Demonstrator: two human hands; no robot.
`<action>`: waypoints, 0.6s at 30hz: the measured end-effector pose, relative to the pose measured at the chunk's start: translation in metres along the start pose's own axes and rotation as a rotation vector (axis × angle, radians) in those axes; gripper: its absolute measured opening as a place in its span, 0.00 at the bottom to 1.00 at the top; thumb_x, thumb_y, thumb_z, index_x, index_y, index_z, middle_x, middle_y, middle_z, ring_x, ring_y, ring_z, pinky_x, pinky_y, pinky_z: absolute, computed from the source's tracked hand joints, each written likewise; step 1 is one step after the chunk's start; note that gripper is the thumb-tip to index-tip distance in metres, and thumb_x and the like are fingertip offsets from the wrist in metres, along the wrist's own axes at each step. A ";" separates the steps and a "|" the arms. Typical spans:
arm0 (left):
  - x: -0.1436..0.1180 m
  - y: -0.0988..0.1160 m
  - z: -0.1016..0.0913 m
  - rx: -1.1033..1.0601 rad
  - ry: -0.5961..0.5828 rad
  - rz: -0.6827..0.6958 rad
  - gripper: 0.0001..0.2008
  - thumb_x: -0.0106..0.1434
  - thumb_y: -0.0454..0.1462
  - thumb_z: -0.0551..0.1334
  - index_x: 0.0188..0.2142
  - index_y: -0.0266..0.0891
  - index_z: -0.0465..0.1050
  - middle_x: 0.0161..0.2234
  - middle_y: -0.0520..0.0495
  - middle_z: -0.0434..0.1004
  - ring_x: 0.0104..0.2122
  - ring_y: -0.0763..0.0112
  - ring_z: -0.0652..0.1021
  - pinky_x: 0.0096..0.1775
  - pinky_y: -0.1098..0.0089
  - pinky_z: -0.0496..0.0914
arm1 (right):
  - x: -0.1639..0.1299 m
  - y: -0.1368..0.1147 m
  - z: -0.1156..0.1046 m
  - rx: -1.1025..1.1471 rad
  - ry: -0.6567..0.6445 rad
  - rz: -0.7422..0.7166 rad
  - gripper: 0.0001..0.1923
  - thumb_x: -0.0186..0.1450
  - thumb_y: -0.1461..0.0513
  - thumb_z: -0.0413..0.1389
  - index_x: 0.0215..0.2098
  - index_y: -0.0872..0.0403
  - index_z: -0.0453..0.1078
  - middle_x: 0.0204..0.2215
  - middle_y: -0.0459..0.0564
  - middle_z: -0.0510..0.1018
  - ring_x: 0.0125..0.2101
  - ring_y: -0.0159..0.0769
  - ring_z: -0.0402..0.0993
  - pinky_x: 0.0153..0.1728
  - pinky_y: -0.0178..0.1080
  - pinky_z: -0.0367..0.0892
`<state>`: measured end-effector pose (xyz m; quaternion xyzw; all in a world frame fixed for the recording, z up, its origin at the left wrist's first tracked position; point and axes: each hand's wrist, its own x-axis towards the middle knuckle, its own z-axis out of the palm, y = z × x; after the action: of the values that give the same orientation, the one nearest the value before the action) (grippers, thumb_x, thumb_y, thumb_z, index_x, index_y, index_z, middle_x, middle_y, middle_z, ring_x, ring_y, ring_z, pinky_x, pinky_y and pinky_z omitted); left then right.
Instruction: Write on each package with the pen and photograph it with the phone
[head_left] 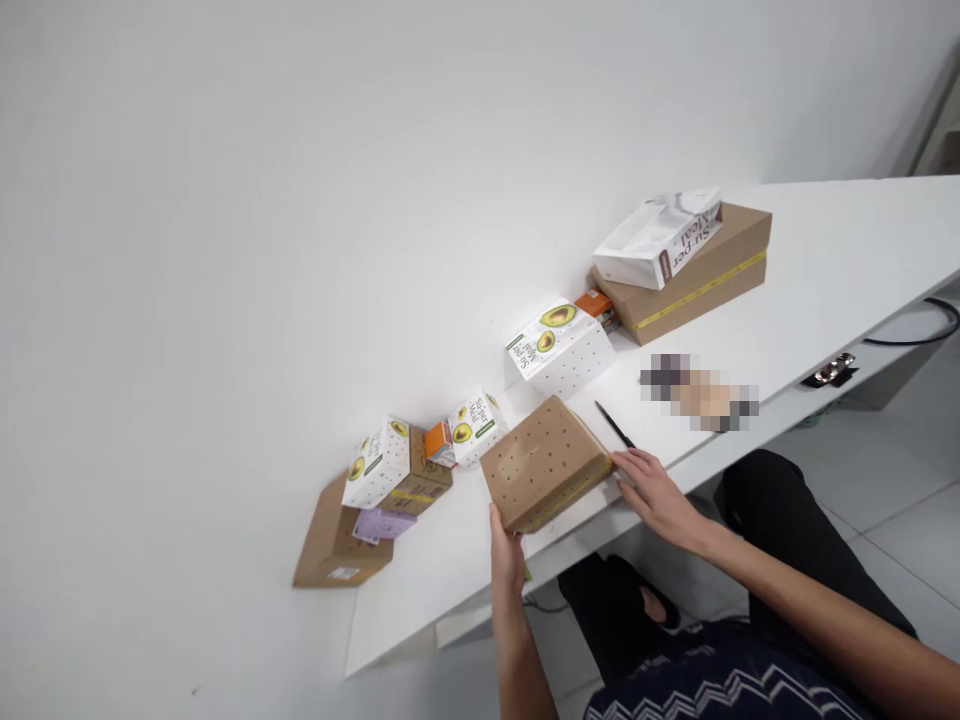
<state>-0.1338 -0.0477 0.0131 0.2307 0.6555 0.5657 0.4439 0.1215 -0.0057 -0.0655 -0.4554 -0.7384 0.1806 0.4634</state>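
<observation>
A brown cardboard box [541, 462] with dark dots and yellow tape along its side is at the near edge of the white table [442, 545]. My left hand [508, 550] grips its near left corner, thumb against the side and the other fingers partly hidden. At the box's right corner, my right hand [658, 500] rests its fingertips, the fingers stretched out. A black pen [614, 424] lies just beyond that hand. Behind the box stands a white carton with avocado pictures [566, 350].
To the left are a small avocado carton [475, 428], an orange box [439, 444], another avocado carton [379, 465], a purple packet [383, 524] and a brown box [330, 540]. A long brown box [694, 285] carries a white carton [652, 240]. A blurred object [697, 392] lies at right.
</observation>
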 end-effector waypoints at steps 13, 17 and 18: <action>0.002 0.008 0.011 -0.123 0.039 0.016 0.28 0.66 0.51 0.52 0.62 0.48 0.56 0.58 0.42 0.68 0.52 0.63 0.74 0.40 0.69 0.73 | 0.076 0.027 -0.005 -0.471 -0.333 0.254 0.18 0.64 0.65 0.51 0.52 0.56 0.68 0.35 0.61 0.75 0.36 0.47 0.71 0.32 0.41 0.64; 0.001 0.003 0.009 -0.135 0.002 0.037 0.30 0.67 0.53 0.49 0.65 0.48 0.51 0.59 0.41 0.67 0.53 0.63 0.73 0.44 0.67 0.72 | 0.071 0.033 -0.017 -0.336 -0.329 0.411 0.19 0.63 0.67 0.49 0.51 0.59 0.69 0.36 0.63 0.75 0.33 0.46 0.73 0.31 0.42 0.64; 0.000 0.000 0.007 -0.149 -0.009 0.039 0.31 0.66 0.54 0.49 0.64 0.47 0.52 0.59 0.40 0.67 0.54 0.62 0.73 0.46 0.65 0.72 | 0.067 0.037 -0.022 -0.267 -0.290 0.439 0.18 0.62 0.67 0.49 0.50 0.59 0.70 0.36 0.62 0.75 0.32 0.44 0.73 0.33 0.41 0.65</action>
<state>-0.1280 -0.0438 0.0130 0.2124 0.6049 0.6206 0.4516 0.1484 0.0670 -0.0453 -0.6307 -0.6979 0.2410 0.2389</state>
